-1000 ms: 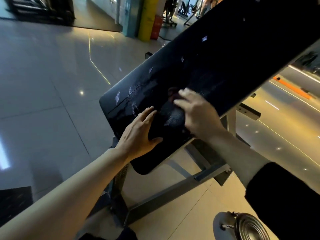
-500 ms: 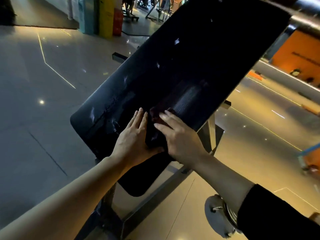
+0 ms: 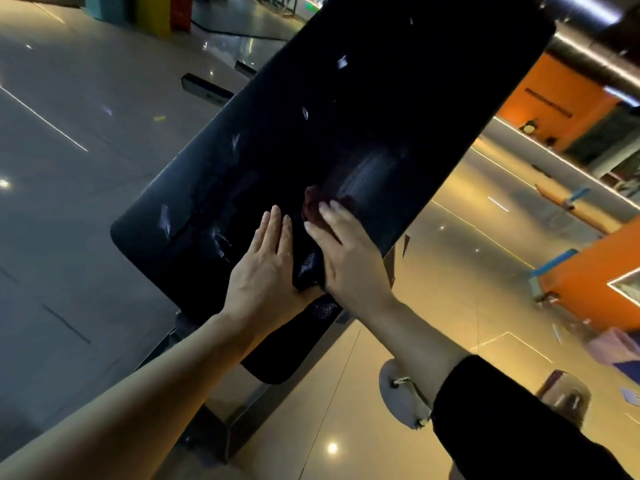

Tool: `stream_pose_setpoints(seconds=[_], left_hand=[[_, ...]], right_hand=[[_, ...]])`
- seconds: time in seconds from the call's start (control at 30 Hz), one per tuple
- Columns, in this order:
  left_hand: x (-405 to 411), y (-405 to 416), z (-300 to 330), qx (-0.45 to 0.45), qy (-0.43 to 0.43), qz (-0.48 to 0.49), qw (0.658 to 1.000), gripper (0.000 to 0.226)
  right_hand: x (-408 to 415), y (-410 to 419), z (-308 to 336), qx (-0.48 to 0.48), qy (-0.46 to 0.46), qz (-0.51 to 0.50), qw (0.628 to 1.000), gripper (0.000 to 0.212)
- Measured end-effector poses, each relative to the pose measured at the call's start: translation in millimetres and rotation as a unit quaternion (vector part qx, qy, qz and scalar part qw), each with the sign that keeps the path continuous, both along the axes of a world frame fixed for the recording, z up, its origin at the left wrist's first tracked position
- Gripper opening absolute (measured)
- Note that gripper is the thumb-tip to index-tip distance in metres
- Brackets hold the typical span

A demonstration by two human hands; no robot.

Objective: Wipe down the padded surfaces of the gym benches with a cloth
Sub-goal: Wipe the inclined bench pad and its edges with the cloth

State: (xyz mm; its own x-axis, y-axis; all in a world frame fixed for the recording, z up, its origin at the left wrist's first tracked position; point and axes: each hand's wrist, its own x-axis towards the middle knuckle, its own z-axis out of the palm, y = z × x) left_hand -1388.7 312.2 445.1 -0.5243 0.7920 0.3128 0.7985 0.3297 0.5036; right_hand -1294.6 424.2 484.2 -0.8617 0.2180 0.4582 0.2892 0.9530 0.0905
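Our right hand (image 3: 349, 258) presses a dark reddish cloth (image 3: 313, 237) flat-fingered against the black bench pad (image 3: 363, 116), near its lower edge, while our left hand (image 3: 265, 268) rests open-palmed on the pad just beside it.

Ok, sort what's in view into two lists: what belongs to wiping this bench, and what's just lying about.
In the job:
- padded bench surface, black, tilted
- dark cloth under the right hand
- right hand, pressing the cloth
- left hand, flat on the pad

Just about:
- round weight plate on the floor
- yellow pillar
- orange wall
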Motion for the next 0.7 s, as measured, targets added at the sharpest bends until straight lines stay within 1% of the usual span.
stream_pose_setpoints(seconds=[0.07,0.1,0.17,0.23,0.27,0.3,0.33,0.37,0.4,0.43,0.53,0.57,0.63,0.7], left_hand=[[-1,-2,1,0.000,-0.001,-0.009,1.000,0.110],[-1,-3,1,-0.001,-0.003,-0.014,1.000,0.112],[-2,-4,1,-0.005,-0.006,-0.016,1.000,0.117],[-3,-5,1,-0.009,-0.005,-0.018,1.000,0.119],[-3,-5,1,-0.009,0.000,-0.019,1.000,0.119],[-4,-5,1,-0.010,0.002,-0.020,1.000,0.119],[-4,-5,1,-0.009,0.001,-0.021,1.000,0.120],[-4,-5,0,-0.007,-0.003,-0.020,1.000,0.120],[-5,-5,-1,-0.004,-0.004,-0.019,1.000,0.121],[-5,-4,-1,-0.002,-0.005,-0.018,1.000,0.121],[-4,-3,-3,0.000,0.001,-0.014,1.000,0.122],[-4,-3,-3,0.002,0.000,-0.014,1.000,0.122],[-5,-3,-3,0.007,-0.001,-0.013,1.000,0.123],[-5,-2,-5,0.016,0.000,-0.012,1.000,0.123]], right_hand=[[5,-8,0,-0.029,-0.011,0.036,0.999,0.044],[6,-8,6,-0.032,0.000,0.047,0.998,0.043],[2,3,26,0.000,0.063,0.026,0.998,0.041],[-4,27,51,0.049,0.133,-0.031,0.989,0.046],[-6,38,61,0.054,0.131,-0.059,0.988,0.051],[-8,46,67,0.035,0.100,-0.077,0.991,0.057],[-8,50,70,-0.006,0.058,-0.081,0.995,0.063],[-9,53,69,-0.047,0.031,-0.069,0.996,0.064],[-10,55,67,-0.068,0.025,-0.051,0.996,0.060],[-10,56,65,-0.065,0.022,-0.040,0.997,0.054],[-11,62,58,0.022,0.004,-0.025,0.999,0.044],[-10,63,55,0.031,-0.002,-0.022,0.999,0.043],[-2,58,43,0.011,-0.006,-0.009,1.000,0.042],[13,51,30,0.025,-0.008,0.012,1.000,0.039]])
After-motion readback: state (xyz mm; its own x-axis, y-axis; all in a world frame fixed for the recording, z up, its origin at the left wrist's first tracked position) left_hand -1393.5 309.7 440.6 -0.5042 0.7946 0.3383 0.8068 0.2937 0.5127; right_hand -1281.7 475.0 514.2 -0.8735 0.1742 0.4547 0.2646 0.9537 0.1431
